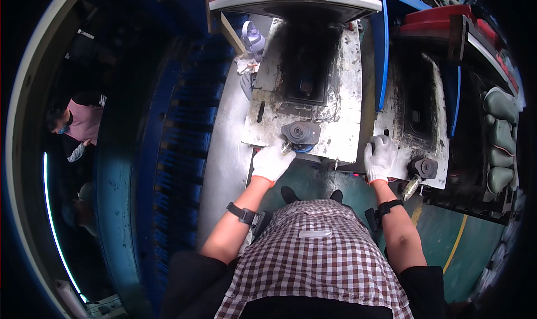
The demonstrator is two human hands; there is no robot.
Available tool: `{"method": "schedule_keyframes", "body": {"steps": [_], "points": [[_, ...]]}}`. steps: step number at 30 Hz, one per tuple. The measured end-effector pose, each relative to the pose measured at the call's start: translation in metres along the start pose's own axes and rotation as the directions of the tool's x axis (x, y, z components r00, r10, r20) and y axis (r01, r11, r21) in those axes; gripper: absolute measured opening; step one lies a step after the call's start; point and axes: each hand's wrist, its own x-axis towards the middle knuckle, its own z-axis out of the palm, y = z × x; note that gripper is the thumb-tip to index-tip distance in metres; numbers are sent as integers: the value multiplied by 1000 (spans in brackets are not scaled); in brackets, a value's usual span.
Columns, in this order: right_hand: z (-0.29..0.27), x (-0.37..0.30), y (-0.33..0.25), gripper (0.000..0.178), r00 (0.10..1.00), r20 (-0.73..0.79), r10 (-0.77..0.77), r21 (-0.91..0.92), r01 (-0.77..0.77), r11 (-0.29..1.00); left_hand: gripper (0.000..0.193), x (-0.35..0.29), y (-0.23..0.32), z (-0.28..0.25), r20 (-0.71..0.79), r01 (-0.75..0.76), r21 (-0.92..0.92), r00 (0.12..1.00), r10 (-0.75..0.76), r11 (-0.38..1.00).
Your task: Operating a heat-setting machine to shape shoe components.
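My left hand (272,161), in a white knit glove, is closed at the front edge of the left machine's pale, stained plate (348,126). Its fingers curl round what looks like a short yellowish handle, mostly hidden by the glove. Just beyond them a grey clamp-like fitting (301,133) with a round centre sits on the plate, with a blue part under it. My right hand (380,156), gloved the same way, is curled at the near left corner of the right machine's plate (400,165). Whatever its fingers hold or press is hidden.
A similar grey fitting (426,168) and a tape-wrapped handle (411,188) are on the right machine. Red-topped covers (296,0) stand raised behind. A lilac bottle (253,39) stands at the left. Grey-green padded pieces (499,151) fill a rack. Another person (84,120) is far left.
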Motion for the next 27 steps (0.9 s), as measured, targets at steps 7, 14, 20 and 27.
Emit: {"method": "schedule_keyframes", "body": {"steps": [7, 14, 20, 27], "points": [[-2, 4, -2, 14, 999, 35, -26, 40, 24, 999, 28, 9, -3, 17, -156, -46, 92, 986, 60, 995], [-2, 4, 4, 18, 995, 26, -93, 64, 92, 994, 22, 8, 2, 19, -199, -12, 90, 979, 30, 996], [-5, 6, -3, 18, 992, 114, -54, 69, 47, 997, 26, 6, -2, 17, -177, 2, 74, 984, 12, 997], [5, 1, 9, 17, 991, 45, -125, 21, 124, 992, 36, 10, -2, 3, 4, -8, -68, 1000, 8, 998]]}}
